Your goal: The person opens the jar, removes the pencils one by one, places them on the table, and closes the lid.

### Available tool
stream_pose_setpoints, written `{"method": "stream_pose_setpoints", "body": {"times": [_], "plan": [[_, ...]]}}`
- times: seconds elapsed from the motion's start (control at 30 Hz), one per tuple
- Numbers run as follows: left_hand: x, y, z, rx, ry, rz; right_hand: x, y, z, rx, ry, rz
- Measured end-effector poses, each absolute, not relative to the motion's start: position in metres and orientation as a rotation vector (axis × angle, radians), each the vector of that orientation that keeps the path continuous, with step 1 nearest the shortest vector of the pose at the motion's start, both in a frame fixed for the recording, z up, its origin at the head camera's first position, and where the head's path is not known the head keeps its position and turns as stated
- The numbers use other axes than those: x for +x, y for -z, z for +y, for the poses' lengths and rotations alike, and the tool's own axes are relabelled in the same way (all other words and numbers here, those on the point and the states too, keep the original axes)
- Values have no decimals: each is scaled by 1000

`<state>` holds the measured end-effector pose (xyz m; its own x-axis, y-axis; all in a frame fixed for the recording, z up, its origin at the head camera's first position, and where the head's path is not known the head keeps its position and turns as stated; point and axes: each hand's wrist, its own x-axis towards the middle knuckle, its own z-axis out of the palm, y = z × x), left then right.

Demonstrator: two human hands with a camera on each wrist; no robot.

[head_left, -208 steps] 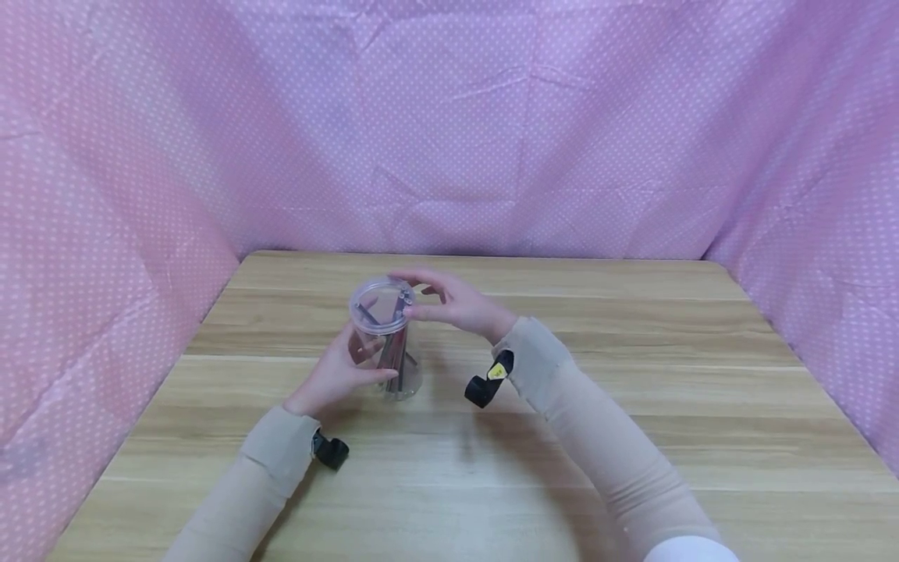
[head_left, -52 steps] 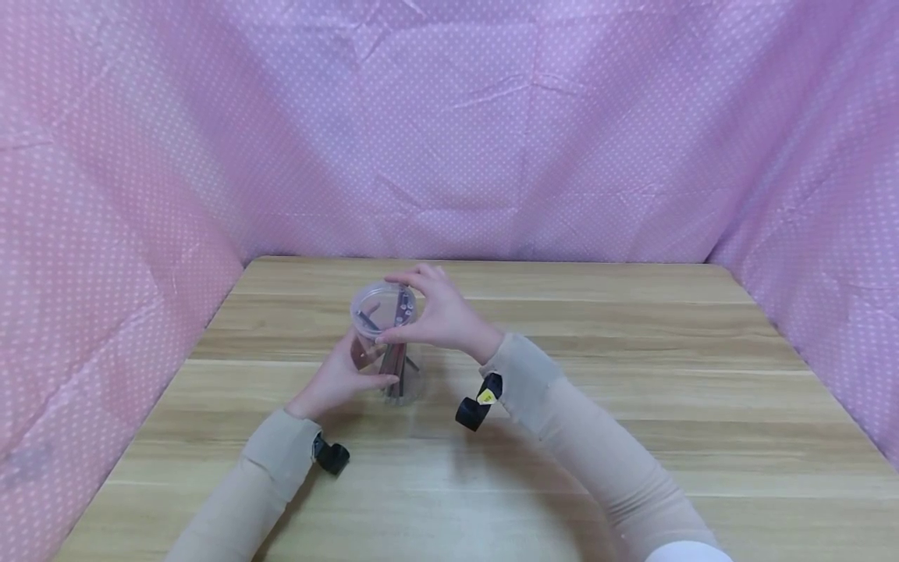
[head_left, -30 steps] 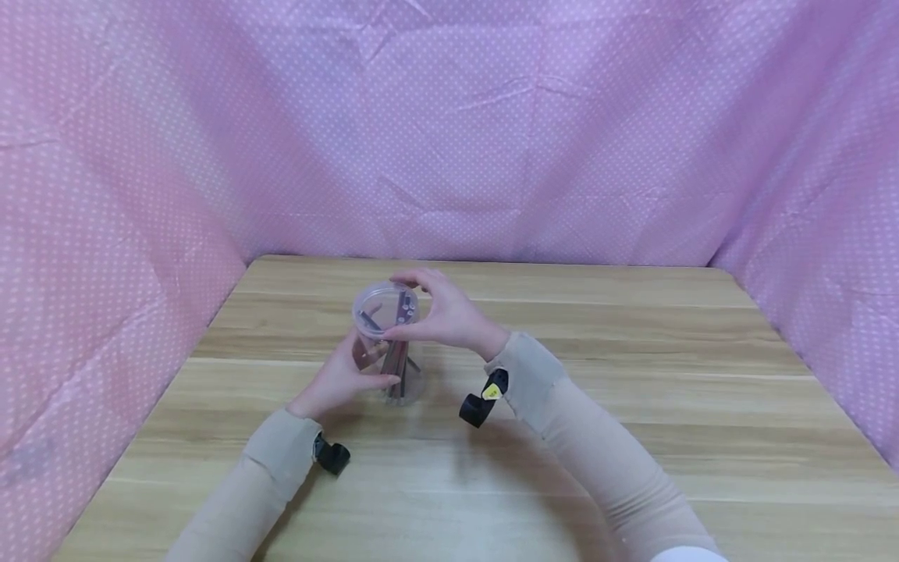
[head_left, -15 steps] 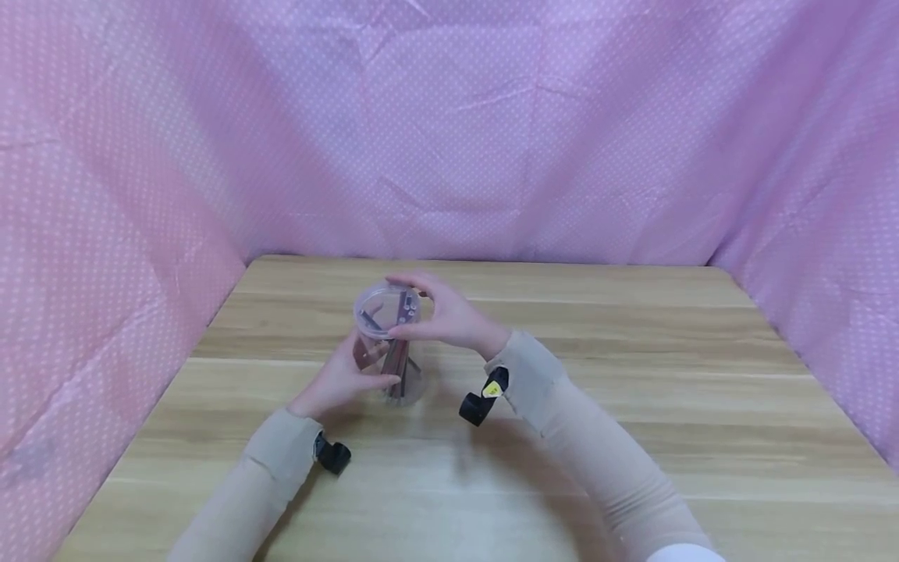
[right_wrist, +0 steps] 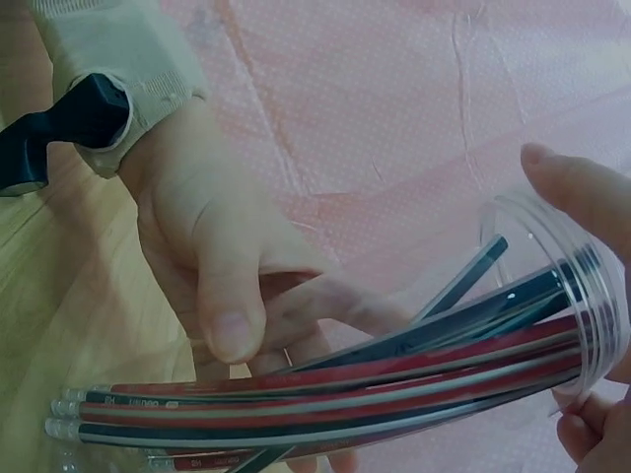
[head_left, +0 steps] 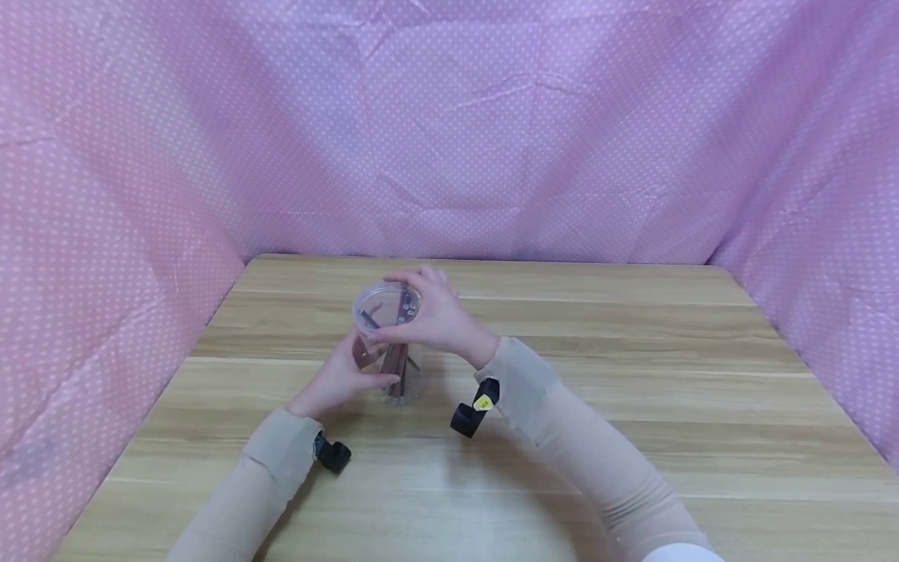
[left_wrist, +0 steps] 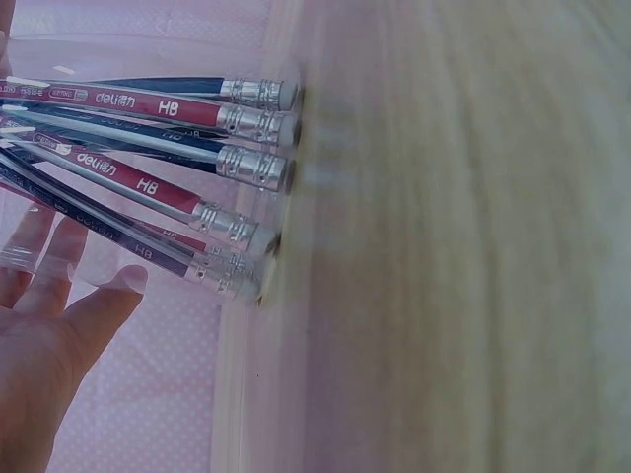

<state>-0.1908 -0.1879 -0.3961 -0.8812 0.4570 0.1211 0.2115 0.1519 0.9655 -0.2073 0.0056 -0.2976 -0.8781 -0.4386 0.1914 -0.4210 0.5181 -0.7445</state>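
Observation:
A clear plastic jar point(head_left: 416, 384) stands upright on the table, with several red and dark HB pencils point(right_wrist: 325, 394) inside it. Through its wall the eraser ends point(left_wrist: 258, 168) show at the bottom. My left hand point(head_left: 337, 376) holds the jar low on its left side, fingers behind and thumb in front. On top is a round clear lid point(head_left: 375, 295). My right hand point(head_left: 444, 318) grips this lid from the right, thumb at the near edge and index finger at the far edge. In the right wrist view the fingers point(right_wrist: 577, 187) span the ridged rim point(right_wrist: 596, 310).
The light wood table point(head_left: 632, 406) stretches out around the jar. Pink dotted cloth point(head_left: 449, 140) hangs behind the table and at both sides. A small black wrist camera point(head_left: 474, 410) sits on each sleeve.
Round the lid's edge, my right hand has turned: its thumb has shifted left along the near side, and the wrist has come slightly nearer. My left hand and the jar stay in place.

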Motion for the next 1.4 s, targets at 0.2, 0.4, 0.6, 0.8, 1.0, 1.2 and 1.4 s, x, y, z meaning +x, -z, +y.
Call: {"method": "stream_pose_setpoints", "body": {"times": [0.2,0.4,0.6,0.8,1.0,1.2,1.4], "plan": [[-189,397,-187,651,-1823,2226,-207,298,7,-813,1283,2764],[-187,398,-186,640,-1837,2225,-208,302,10,-818,1344,2714],[-187,397,-185,664,-1851,2208,-207,302,16,-828,1432,2659],[-186,397,-183,653,-1845,2213,-209,303,21,-874,1414,2607],[-185,399,-183,633,-1842,2207,-215,303,24,-981,1338,2569],[-187,399,-185,622,-1805,2237,-219,304,22,-987,1349,2557],[-190,399,-187,623,-1788,2257,-216,302,17,-950,1366,2599]]}}
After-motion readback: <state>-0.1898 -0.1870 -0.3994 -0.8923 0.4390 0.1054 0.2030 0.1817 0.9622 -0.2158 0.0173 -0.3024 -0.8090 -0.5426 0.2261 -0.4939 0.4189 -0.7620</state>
